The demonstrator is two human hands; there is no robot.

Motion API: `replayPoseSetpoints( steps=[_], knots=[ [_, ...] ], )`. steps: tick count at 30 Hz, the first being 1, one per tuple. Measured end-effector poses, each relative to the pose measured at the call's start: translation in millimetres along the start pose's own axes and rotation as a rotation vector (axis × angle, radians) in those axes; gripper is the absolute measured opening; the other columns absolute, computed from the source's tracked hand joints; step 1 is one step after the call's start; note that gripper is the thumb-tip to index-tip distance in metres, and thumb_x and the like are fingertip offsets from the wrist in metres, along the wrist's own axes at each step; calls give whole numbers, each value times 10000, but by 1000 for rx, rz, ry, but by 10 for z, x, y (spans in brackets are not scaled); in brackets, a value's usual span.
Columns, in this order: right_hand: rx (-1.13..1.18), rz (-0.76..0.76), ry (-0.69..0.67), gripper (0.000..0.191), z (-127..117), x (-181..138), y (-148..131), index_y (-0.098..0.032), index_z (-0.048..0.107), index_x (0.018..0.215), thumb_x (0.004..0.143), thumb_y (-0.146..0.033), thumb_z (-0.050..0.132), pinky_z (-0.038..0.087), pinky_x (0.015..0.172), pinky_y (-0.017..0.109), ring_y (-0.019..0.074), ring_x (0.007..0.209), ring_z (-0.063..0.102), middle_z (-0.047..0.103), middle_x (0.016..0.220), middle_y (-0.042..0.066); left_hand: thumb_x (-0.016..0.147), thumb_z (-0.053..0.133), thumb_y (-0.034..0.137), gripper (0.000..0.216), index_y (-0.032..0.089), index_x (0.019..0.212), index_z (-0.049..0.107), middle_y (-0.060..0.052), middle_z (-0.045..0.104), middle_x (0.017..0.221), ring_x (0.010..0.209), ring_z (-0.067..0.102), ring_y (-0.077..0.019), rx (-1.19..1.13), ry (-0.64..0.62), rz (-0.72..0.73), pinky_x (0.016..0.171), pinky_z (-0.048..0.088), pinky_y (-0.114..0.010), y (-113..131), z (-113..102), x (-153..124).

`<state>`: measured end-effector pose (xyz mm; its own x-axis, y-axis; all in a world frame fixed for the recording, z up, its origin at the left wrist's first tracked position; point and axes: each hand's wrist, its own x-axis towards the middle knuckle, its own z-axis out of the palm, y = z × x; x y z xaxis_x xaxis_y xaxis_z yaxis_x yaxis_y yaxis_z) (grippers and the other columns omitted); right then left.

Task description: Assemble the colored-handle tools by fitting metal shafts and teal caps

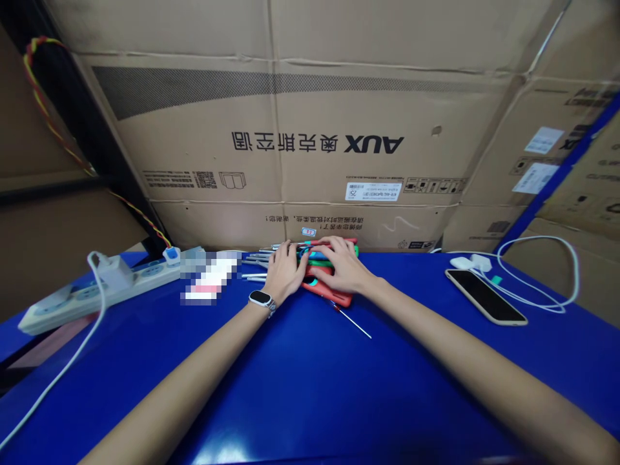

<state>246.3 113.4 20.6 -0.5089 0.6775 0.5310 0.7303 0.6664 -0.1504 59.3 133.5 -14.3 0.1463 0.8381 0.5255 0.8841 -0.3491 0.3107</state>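
Tools [339, 298], red- and green-handled, lie heaped on the blue tabletop [310, 394] under the left hand [287, 268] and right hand [346, 263]; I cannot tell whether either grips. Handling the heap seems in hand; next calls for care around 1 jutting screwdriver [356, 324].

On my feed it's prob. a makeshift workshop corner. I see a blue tabletop [300, 387] walled w/ AUX-printed carton board [194, 135], plus a black frame post [72, 103], pwr strip [87, 294] & heaped hand tools [338, 296].

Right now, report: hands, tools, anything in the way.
Left hand and right hand on the tool pile. Pile near the cardboard. Thin silver-shafted tool juts out nearside. Nothing visibly blocking either hand.
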Motion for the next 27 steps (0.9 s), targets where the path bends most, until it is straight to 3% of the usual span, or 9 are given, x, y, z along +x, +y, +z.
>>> replayPoseSetpoints(
  steps=[7,12,21,27],
  knots=[
    [3,36,-86,465,-36,-300,-214,-247,608,1154,818,-563,661,366,944,472,299,1113,476,548,1166,103,1019,350,398,378,147,1252,509,-200,523,1387,1329,473,-319,-31,79,35,1100,382,-509,-30,-40,-73],
    [52,91,-55,437,-18,-379,-230,-251,597,1136,841,-568,656,368,918,436,274,1085,506,576,1103,76,1026,336,362,340,169,1249,504,-158,539,1318,1265,498,-282,-83,91,161,1086,397,-463,-24,-239,-200],
    [94,158,10,268,-82,-481,-298,-230,618,1083,914,-438,611,353,911,416,258,1081,548,621,1111,76,995,400,277,213,183,1082,571,-109,606,1107,1034,564,-264,-58,-50,428,907,473,-426,-98,-612,-573],
    [194,179,96,160,-97,-582,-310,-210,634,944,963,-245,479,366,862,372,222,1007,575,645,1006,58,951,475,251,140,200,1024,583,-78,622,1045,1011,566,-238,-173,-184,560,921,479,-399,-39,-694,-742]
  ],
)
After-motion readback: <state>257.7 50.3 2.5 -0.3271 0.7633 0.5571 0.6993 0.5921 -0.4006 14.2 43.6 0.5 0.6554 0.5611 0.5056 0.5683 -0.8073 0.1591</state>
